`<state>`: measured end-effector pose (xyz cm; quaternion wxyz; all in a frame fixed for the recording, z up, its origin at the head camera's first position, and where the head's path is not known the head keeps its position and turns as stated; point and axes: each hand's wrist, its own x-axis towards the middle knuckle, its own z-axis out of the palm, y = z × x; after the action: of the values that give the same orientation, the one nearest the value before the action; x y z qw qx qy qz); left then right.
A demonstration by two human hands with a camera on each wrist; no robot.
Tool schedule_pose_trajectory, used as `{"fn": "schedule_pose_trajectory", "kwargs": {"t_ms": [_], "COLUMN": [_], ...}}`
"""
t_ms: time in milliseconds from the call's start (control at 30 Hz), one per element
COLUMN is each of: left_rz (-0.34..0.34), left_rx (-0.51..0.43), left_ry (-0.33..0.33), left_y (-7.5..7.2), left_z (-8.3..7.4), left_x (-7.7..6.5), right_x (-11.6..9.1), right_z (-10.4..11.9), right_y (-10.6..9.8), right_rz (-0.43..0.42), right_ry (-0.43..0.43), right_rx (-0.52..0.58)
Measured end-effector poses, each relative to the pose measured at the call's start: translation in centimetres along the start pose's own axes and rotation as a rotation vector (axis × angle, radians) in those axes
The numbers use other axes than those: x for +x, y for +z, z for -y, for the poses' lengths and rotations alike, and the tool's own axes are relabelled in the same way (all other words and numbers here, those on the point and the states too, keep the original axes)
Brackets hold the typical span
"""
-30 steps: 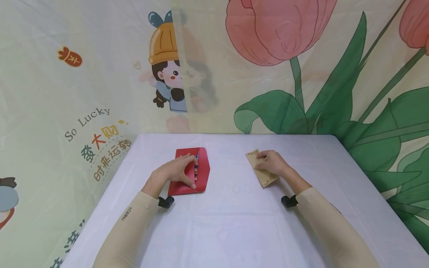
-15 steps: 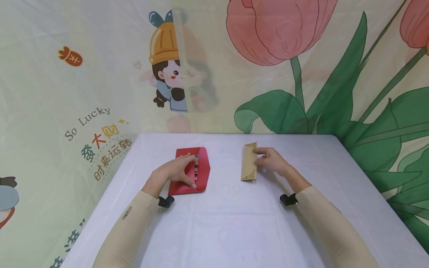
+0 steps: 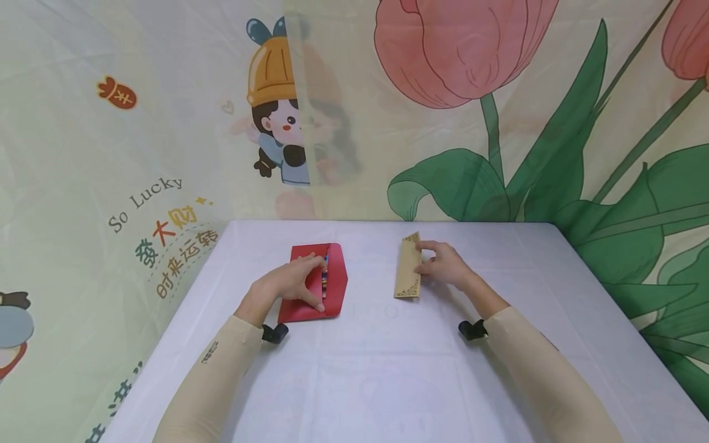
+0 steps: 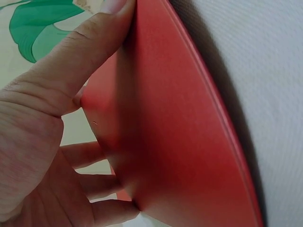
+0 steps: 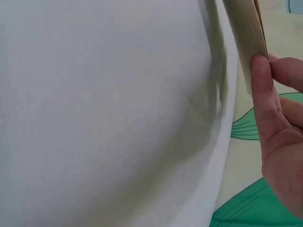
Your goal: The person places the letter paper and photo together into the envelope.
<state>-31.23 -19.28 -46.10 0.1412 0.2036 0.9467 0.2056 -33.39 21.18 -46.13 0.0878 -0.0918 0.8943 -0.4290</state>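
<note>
My left hand (image 3: 289,282) grips a red envelope (image 3: 335,280) on the left half of the table, thumb near its close edge and fingers at the far one. Its flap lies open to the right, and a multicoloured strip shows in the mouth. The left wrist view has the red paper (image 4: 182,118) bowed between thumb and fingers. To the right, my right hand (image 3: 447,266) pinches the right edge of a folded beige card (image 3: 407,269) with dark ornaments at its ends. Up close in the right wrist view, the card (image 5: 246,30) sits between thumb and fingers, raised off the cloth.
A white cloth covers the table (image 3: 354,381). Behind it hangs a printed backdrop (image 3: 354,123) with tulips and a cartoon figure. Black wrist mounts (image 3: 275,333) sit at both sleeves. A gap of bare cloth separates envelope and card.
The beige card has turned from slanted to nearly upright in the head view and moved left with my right hand, towards the envelope. My left hand and the envelope stay put.
</note>
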Motion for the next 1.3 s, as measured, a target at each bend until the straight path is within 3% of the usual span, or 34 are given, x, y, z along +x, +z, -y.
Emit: {"fn": "schedule_pose_trajectory", "kwargs": {"t_ms": [167, 500, 667, 1300], "left_rz": [0.004, 0.004, 0.002, 0.003], "left_rx": [0.0, -0.009, -0.001, 0.014], "left_ry": [0.003, 0.002, -0.001, 0.01], "left_y": [-0.1, -0.1, -0.2, -0.2], "left_z": [-0.1, 0.0, 0.0, -0.1], "left_x": [0.0, -0.1, -0.1, -0.1], "right_x": [-0.1, -0.4, -0.3, 0.3], "right_z": [0.9, 3.3, 4.3, 6.9], "right_y": [0.2, 1.1, 1.7, 3.8], "right_rz": [0.012, 0.055, 0.078, 0.124], "right_ry": [0.012, -0.048, -0.101, -0.144], "right_rx": [0.068, 0.156, 0.175, 0.212]}}
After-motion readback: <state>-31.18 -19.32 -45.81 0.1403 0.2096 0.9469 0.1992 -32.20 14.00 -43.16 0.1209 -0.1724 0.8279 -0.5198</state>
